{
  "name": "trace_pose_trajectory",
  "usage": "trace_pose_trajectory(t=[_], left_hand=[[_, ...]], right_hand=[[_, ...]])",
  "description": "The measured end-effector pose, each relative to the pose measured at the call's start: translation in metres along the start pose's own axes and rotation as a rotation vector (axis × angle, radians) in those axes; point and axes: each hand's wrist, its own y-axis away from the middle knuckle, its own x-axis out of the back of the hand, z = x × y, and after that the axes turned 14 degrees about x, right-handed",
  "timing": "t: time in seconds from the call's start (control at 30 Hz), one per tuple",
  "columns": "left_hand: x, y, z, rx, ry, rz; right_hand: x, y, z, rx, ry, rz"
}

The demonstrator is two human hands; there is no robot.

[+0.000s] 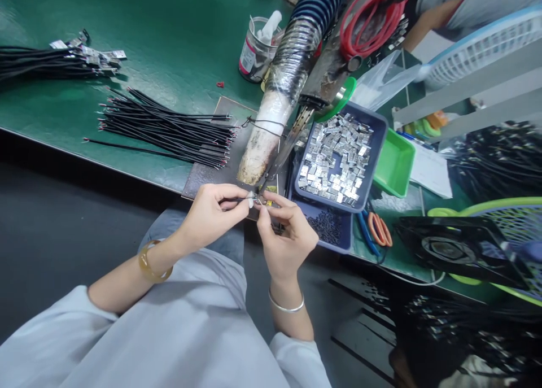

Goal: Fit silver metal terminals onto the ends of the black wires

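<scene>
My left hand (212, 213) pinches a thin black cable (237, 199) by its end. Facing it, my right hand (284, 235) pinches a small metal connector shell (258, 198) right where the cable ends. Both hands meet at the near edge of the green table (169, 49), just under the tip of a soldering tool (275, 162) and a wrapped fume hose (275, 117). A loose bundle of black cables (169, 131) lies to the left of the hands. To their right, a blue tray (375, 151) holds several metal shells.
A second cable bundle with connectors (63, 60) lies at the far left. A jar (256, 52), a green tray (396, 162), orange-handled scissors (379, 230), a black fan (457, 252) and a coil of red wire (368, 15) surround the work spot. Another person's arm (440, 15) shows top right.
</scene>
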Motion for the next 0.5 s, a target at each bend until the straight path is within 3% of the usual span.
trace_pose_trajectory(t=[0.5], left_hand=[[0.004,-0.005,0.01,-0.055,0.008,-0.007]], right_hand=[[0.001,-0.007,-0.003,0.143,0.136,-0.029]])
